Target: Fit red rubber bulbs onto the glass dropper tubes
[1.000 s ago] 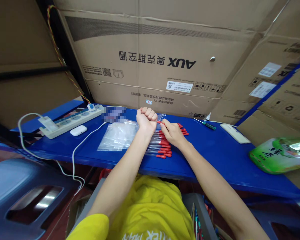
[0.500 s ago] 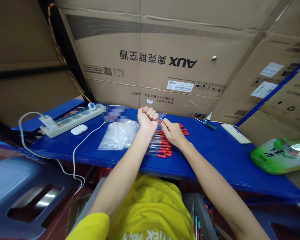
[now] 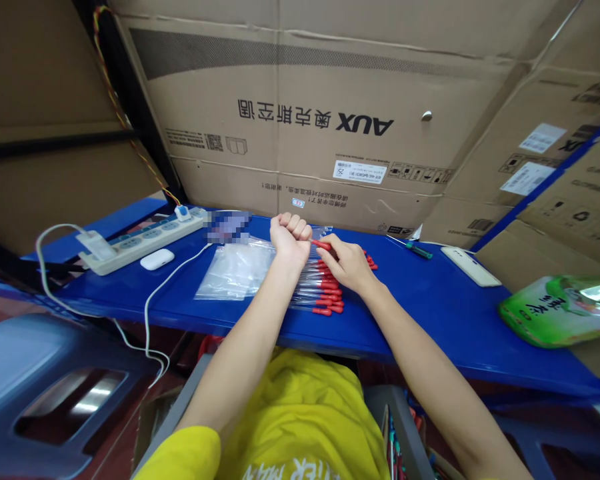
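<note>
My left hand (image 3: 290, 241) is closed in a fist above the blue table (image 3: 430, 300), gripping a bundle of thin clear tubes with red caps. My right hand (image 3: 347, 263) sits just to its right, fingers pinched on one red-capped tube (image 3: 322, 245) whose tip points into the fist. Under both hands lies a row of several red-capped tubes (image 3: 325, 297). More red caps (image 3: 370, 261) show behind my right hand. A stack of clear plastic bags (image 3: 235, 270) lies to the left of my left wrist.
A white power strip (image 3: 140, 241) with a plugged charger and white cable lies at the left, beside a white earbud case (image 3: 157, 259). A green-handled screwdriver (image 3: 419, 250), a white flat device (image 3: 470, 267) and a green packet (image 3: 560, 310) lie at the right. Cardboard boxes (image 3: 330, 113) wall the back.
My right hand has drawn slightly back to the right, showing more of the red cap between it and the left fist. The left fist has stayed in place.
</note>
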A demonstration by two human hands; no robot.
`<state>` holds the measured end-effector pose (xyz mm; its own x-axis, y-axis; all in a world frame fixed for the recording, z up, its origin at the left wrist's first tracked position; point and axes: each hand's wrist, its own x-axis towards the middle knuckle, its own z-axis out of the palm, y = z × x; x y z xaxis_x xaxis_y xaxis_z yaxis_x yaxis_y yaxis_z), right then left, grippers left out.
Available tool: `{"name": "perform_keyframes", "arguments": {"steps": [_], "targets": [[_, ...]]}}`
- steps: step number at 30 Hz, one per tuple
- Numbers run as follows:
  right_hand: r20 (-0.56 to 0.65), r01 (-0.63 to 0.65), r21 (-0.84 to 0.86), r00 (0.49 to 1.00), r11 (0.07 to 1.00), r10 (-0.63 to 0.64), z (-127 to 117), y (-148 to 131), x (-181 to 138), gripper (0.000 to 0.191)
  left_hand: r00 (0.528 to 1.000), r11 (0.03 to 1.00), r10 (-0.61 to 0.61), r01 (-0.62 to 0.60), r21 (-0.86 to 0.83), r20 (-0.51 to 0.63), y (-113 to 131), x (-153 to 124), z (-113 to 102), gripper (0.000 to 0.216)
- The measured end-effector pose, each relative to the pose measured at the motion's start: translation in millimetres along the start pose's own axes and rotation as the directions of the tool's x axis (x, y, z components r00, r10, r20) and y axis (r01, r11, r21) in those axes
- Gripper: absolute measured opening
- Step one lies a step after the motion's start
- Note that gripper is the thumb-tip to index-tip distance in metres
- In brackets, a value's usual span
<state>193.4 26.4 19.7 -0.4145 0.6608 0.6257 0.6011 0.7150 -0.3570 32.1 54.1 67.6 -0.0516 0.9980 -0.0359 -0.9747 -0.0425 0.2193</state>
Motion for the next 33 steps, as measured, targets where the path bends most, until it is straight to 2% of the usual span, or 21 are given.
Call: {"name": "perform_keyframes", "arguments": {"steps": [4, 8, 12, 15, 20, 25, 33], "targets": [[0.026, -0.092, 0.252, 0.996, 0.963, 0.088, 2, 3, 1, 0.040, 0.999, 0.999, 0.033, -0.035, 0.036, 0.038, 0, -2, 0, 0.045], [0.131, -0.212, 0.491, 0.977, 0.845, 0.169, 5, 5, 2, 0.050, 0.996, 0.998, 0.046, -0.049, 0.043, 0.071, 1, -5, 2, 0.046], [0.175, -0.275, 0.618, 0.962, 0.737, 0.212, 8, 2, 3, 0.052, 0.992, 0.999, 0.030, -0.033, 0.023, 0.120, 1, -7, 2, 0.047], [0.186, -0.275, 0.639, 0.961, 0.718, 0.203, 8, 1, 3, 0.051, 0.990, 1.000, 0.024, -0.026, 0.017, 0.140, 1, -8, 3, 0.047], [0.130, -0.210, 0.603, 0.978, 0.770, 0.164, 7, -1, 2, 0.047, 0.987, 1.000, 0.015, -0.019, 0.021, 0.158, 1, -10, 5, 0.047], [0.101, -0.181, 0.564, 0.984, 0.806, 0.149, 6, -6, 3, 0.047, 0.994, 0.998, 0.020, -0.027, 0.061, 0.111, 0, -10, 5, 0.048], [0.083, -0.150, 0.562, 0.989, 0.814, 0.124, 5, -8, 3, 0.046, 0.989, 0.998, -0.003, -0.005, 0.055, 0.148, -2, -9, 4, 0.046]]}}
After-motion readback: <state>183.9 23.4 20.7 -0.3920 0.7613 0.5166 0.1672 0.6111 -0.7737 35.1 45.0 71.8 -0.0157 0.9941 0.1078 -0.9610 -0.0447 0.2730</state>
